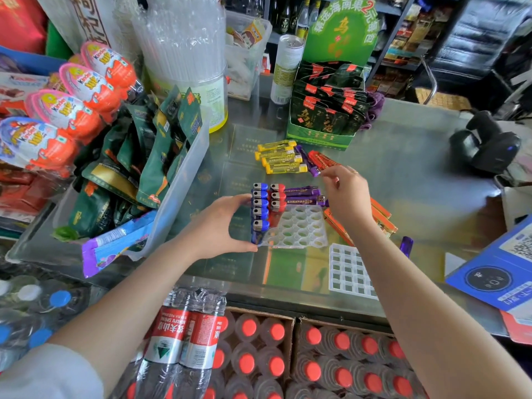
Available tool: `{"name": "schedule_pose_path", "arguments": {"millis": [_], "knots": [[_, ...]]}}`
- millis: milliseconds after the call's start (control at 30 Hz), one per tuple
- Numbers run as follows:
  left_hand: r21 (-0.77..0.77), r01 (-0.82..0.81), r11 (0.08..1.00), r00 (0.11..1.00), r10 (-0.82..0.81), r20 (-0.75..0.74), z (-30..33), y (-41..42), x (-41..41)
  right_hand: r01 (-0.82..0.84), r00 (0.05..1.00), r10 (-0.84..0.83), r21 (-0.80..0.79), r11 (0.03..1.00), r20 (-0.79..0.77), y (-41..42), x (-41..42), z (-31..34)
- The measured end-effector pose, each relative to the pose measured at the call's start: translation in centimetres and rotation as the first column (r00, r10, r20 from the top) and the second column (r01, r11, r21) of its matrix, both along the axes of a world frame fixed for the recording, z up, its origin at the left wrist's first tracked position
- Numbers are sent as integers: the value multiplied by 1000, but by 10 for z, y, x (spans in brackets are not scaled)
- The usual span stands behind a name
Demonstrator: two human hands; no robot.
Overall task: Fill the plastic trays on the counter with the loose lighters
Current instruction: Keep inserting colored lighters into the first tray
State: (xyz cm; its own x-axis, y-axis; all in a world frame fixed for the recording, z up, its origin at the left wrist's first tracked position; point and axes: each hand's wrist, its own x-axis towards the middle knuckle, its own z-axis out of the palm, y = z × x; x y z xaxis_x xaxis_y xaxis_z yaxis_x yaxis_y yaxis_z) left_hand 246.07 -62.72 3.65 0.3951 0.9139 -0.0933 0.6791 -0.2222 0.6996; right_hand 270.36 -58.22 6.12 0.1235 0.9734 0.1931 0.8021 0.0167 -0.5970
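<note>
A clear plastic tray [299, 228] with round sockets sits mid-counter. Blue lighters [260, 211] stand in its left column, red ones [277, 203] beside them. Two purple lighters [302, 195] lie across its far edge. My left hand [227, 223] grips the tray's left side, against the blue lighters. My right hand [347, 194] hovers over the tray's right side, fingers pinched near the tip of a loose purple lighter [308, 164]; I cannot tell if it grips it. Loose yellow lighters [280, 159] and red lighters [324, 159] lie behind. A second, white tray [349, 272] lies empty near the front edge.
A bin of snack packets [149, 174] stands left of the tray, a green display box [325, 110] behind. Orange packs [380, 217] lie under my right wrist, another purple lighter [406, 245] beside them. A black scanner [486, 142] sits far right. Bottled water crates [288, 355] stand below the counter.
</note>
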Motion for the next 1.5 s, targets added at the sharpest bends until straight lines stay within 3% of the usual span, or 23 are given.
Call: {"name": "schedule_pose_path", "arguments": {"millis": [233, 500, 567, 700, 800, 867, 933, 1033, 1200, 1367, 1500], "knots": [[-9, -20, 1000, 999, 20, 32, -1, 1, -1, 32, 964, 4, -128, 991, 266, 49, 4, -12], [47, 24, 999, 999, -25, 22, -8, 3, -3, 98, 933, 9, -279, 955, 359, 63, 6, -15], [51, 39, 998, 999, -39, -6, -10, 4, -3, 81, 946, 18, -288, 954, 323, 61, 6, -9], [9, 27, 1000, 999, -27, -35, -7, 4, -2, -65, 977, 80, -83, 994, 197, 35, 3, 14], [-3, 9, 1000, 999, -9, -35, -5, 2, -1, -200, 970, 175, -149, 968, -166, -3, -6, 35], [11, 2, 1000, 999, -2, -37, -4, -2, 0, -271, 864, 141, -212, 939, -483, -30, -9, 43], [26, -10, 1000, 998, 12, -54, -5, -7, 0, -295, 777, 77, -253, 921, -625, -52, -12, 42], [67, -28, 997, 997, 33, -72, -7, -16, -3, -286, 813, 28, -358, 889, -581, -73, -19, 34], [88, -64, 994, 996, 68, -51, -10, -28, -7, -362, 729, 9, -375, 854, -684, -92, -30, 28], [104, -69, 992, 996, 74, -41, -10, -31, -6, -280, 896, 149, -271, 921, -419, -98, -46, 17], [103, -65, 993, 997, 70, -45, -10, -30, -6, -265, 936, 197, -216, 940, -293, -96, -55, 12]]}}
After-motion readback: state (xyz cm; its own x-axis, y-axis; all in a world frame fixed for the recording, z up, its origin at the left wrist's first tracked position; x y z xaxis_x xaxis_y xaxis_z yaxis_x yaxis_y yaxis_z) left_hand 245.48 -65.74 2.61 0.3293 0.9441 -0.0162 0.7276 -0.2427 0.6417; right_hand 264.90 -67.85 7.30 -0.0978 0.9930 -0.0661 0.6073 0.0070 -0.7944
